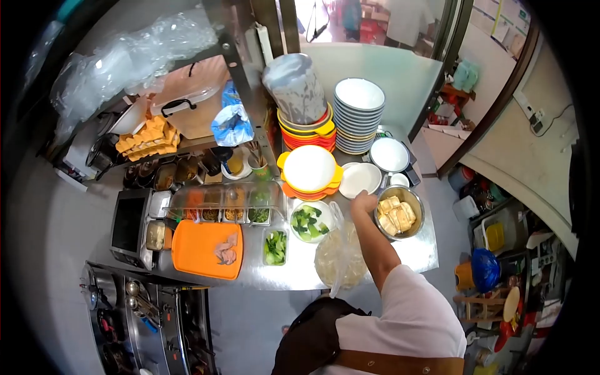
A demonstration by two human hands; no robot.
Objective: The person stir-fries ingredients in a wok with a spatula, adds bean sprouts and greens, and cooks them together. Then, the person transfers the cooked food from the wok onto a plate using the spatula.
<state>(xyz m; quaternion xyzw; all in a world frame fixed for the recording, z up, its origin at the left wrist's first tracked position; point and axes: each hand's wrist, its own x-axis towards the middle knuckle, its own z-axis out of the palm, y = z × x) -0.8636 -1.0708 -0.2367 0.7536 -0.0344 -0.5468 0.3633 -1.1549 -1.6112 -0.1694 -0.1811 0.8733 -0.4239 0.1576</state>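
Note:
My right hand reaches over the steel counter, its fingers closed at the near rim of a shallow white bowl. Right beside that hand stands a metal bowl holding several pale golden-edged pieces, perhaps tofu or bread. A clear plastic bag with pale contents lies below my forearm at the counter's front. To its left, a white plate carries chopped green vegetables. My left hand does not show.
Tall stacks of white bowls and of yellow and red handled bowls line the back. An orange tray with raw meat slices is at left, near a lidded ingredient rack. A shelf overhangs the left; a stove is below.

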